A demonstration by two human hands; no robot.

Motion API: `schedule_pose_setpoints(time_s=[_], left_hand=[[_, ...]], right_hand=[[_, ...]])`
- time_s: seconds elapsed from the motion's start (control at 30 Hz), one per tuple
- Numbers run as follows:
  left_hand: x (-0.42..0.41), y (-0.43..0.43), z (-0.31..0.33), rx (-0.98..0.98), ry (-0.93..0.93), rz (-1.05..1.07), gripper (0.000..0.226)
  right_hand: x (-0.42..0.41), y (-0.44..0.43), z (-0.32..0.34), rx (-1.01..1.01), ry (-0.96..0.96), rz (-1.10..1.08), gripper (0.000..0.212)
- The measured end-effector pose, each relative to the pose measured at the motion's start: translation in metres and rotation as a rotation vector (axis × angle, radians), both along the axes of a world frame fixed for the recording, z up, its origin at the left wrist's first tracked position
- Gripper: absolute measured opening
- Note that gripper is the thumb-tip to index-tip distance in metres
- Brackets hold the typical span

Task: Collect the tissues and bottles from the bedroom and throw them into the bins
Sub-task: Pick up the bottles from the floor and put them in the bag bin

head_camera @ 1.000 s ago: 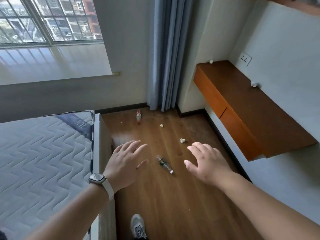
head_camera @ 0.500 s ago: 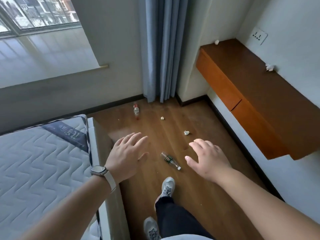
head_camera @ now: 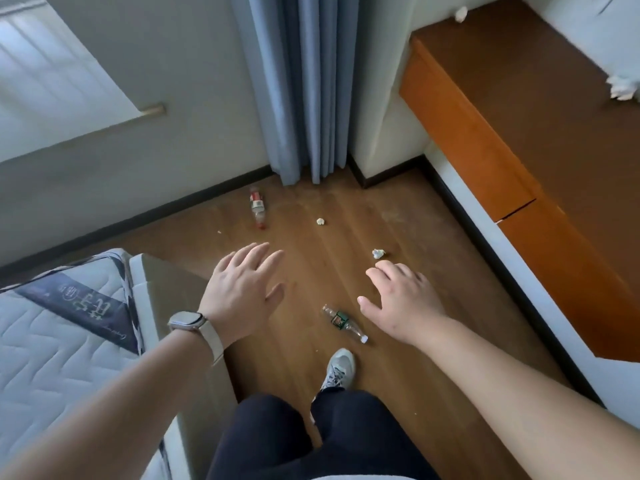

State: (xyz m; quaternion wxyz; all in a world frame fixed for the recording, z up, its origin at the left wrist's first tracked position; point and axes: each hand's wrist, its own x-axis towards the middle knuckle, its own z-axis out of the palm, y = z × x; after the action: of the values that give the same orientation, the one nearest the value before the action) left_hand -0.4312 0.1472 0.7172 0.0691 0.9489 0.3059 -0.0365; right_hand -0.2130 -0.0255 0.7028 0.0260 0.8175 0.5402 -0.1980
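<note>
A clear bottle with a green label [head_camera: 343, 322] lies on the wooden floor between my hands. Farther off, near the curtain, lies a clear bottle with a red label [head_camera: 257, 206]. Two crumpled tissues rest on the floor, one small tissue [head_camera: 320, 221] in the middle and another tissue [head_camera: 378, 253] just beyond my right fingertips. Two more tissues sit on the wooden desk, a corner tissue [head_camera: 460, 13] and a right-edge tissue [head_camera: 623, 88]. My left hand [head_camera: 240, 294] and my right hand [head_camera: 401, 301] hover open above the floor, holding nothing.
A bed with a quilted mattress [head_camera: 52, 341] fills the left side. A wall-mounted wooden desk [head_camera: 519, 98] runs along the right wall. A blue curtain [head_camera: 301, 84] hangs at the far wall. My shoe [head_camera: 339, 368] stands just behind the green-label bottle.
I have stepped forward, so the bottles and tissues are nearer and the view tilts down. My leg and shoe have come into view. Both hands stay open and hold nothing.
</note>
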Motion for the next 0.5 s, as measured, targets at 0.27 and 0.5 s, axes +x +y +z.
schedule_pose_setpoints(time_s=[0.27, 0.5], left_hand=[[0.048, 0.068, -0.151, -0.118, 0.033, 0.010, 0.052], [0.081, 0.134, -0.371, -0.107, 0.119, -0.071, 0.058]], right_hand=[[0.013, 0.048, -0.138, -0.089, 0.138, -0.075, 0.054], [0.024, 0.083, -0.363, -0.186, 0.203, -0.080, 0.060]])
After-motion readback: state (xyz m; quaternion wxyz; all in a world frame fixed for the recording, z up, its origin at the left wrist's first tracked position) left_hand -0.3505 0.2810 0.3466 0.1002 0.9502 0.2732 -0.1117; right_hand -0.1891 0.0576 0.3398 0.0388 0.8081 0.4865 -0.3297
